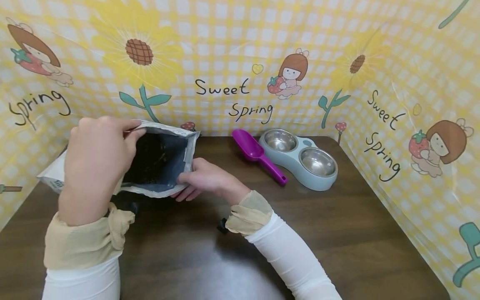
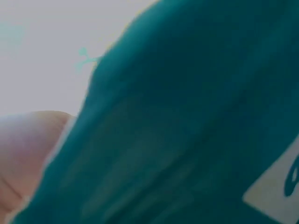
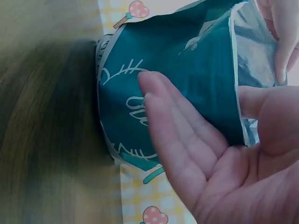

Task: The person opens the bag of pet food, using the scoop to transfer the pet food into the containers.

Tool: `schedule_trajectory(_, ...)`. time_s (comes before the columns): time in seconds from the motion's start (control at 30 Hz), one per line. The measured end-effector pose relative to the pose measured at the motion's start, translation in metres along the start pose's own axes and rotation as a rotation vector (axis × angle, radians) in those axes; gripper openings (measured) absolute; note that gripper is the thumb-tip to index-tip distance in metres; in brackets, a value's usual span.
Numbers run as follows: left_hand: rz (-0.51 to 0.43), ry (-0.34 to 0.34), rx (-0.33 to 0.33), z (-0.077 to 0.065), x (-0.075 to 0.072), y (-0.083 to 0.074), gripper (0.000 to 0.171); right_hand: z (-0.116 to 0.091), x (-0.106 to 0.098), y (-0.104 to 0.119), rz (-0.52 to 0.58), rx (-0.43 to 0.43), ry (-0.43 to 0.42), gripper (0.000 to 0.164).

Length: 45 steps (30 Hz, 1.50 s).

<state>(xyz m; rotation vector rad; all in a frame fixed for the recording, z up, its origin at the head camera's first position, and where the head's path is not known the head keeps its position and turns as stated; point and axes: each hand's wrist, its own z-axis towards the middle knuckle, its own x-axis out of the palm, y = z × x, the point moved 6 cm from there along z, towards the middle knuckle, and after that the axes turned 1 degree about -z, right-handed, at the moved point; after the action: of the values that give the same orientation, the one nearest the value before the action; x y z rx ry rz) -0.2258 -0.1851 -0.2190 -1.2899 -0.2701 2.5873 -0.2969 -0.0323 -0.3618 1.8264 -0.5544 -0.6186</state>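
A foil-lined bag (image 1: 176, 156) is tilted with its mouth facing me, dark contents (image 1: 146, 160) showing inside. Its outside is teal with white lettering in the right wrist view, where the bag (image 3: 187, 56) leans over the table. My left hand (image 1: 99, 154) pinches the upper rim between thumb and fingers. At the right side of the mouth, my right hand (image 1: 208, 177) grips the edge, its thumb inside and its fingers along the outer face. The teal bag wall (image 2: 177, 102) fills most of the left wrist view.
A purple scoop (image 1: 253, 150) lies on the brown wooden table (image 1: 322, 233), right of the bag. Beside it stands a light blue double pet bowl (image 1: 288, 160) with two metal dishes. Yellow checked cloth (image 1: 217, 50) covers the walls behind and at the sides.
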Motion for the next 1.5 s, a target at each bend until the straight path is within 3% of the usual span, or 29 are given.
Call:
schedule_trajectory(0.27, 0.027, 0.207, -0.097, -0.005, 0.004, 0.006, 0.033, -0.004, 0.000, 0.003, 0.111, -0.002, 0.006, 0.033)
schedule_trajectory(0.33, 0.016, 0.200, -0.105, -0.005, 0.004, 0.006, 0.027, -0.004, 0.000, 0.003, 0.127, -0.006, -0.004, 0.033)
schedule_trajectory(0.53, 0.033, 0.076, -0.080, -0.002, -0.006, 0.007, 0.029, 0.006, 0.020, 0.001, 0.227, -0.097, -0.124, 0.031)
schedule_trajectory(0.7, 0.037, 0.100, -0.098, 0.000, -0.005, 0.011, 0.030, 0.015, 0.033, -0.004, 0.290, -0.159, -0.157, 0.034)
schedule_trajectory(0.93, 0.028, 0.116, -0.109, 0.000, 0.001, 0.018, 0.023, 0.025, 0.029, -0.007, 0.328, -0.154, -0.125, 0.038)
schedule_trajectory(1.07, 0.038, 0.121, -0.079, -0.002, 0.004, 0.017, 0.020, 0.022, 0.023, -0.007, 0.269, -0.078, -0.109, 0.034)
schedule_trajectory(1.2, 0.060, 0.149, -0.053, -0.004, 0.004, 0.015, 0.022, 0.015, 0.020, -0.005, 0.105, -0.033, -0.109, 0.026)
schedule_trajectory(1.33, 0.069, 0.264, -0.024, -0.006, 0.008, 0.011, 0.020, 0.007, 0.019, -0.005, -0.064, -0.010, -0.116, 0.021)
schedule_trajectory(1.43, 0.062, 0.303, -0.010, -0.007, 0.010, 0.006, 0.020, 0.003, 0.017, -0.004, -0.086, 0.011, -0.112, 0.022)
schedule_trajectory(1.5, 0.059, 0.261, -0.006, -0.006, 0.008, 0.004, 0.022, 0.000, 0.015, -0.003, -0.046, 0.012, -0.104, 0.024)
